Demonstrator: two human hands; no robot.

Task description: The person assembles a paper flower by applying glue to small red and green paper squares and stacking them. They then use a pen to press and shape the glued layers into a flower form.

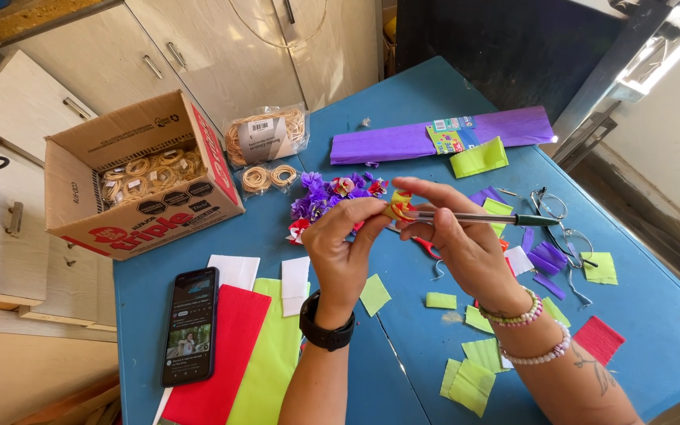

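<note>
Pinching a small yellow-and-red crepe-paper flower w/ thumb and fingers pressed together, the left hand sits above the blue table, black watch on its wrist. Right hand holds a thin green-capped pen across, fingers closed round the shaft, its tip end meeting the flower; beaded bracelets on that wrist. Flower is thus in the air, over the table's middle. Just behind the hands lies a heap of purple crepe-paper flowers. Far side of the table: long folded purple crepe sheet in its wrapper, w/ a lime folded piece beside it. At the table's left corner stands an open brown cardboard box, holding bagged coils of tan rubber bands; next to it a clear plastic bag of the same bands, plus two small coils in another bag. Near edge, left of the arms: black smartphone, screen lit, then red, lime and white paper sheets. Right of the hands: scattered lime, purple and red paper scraps, bent wire pieces. White cupboards behind the table.
</note>
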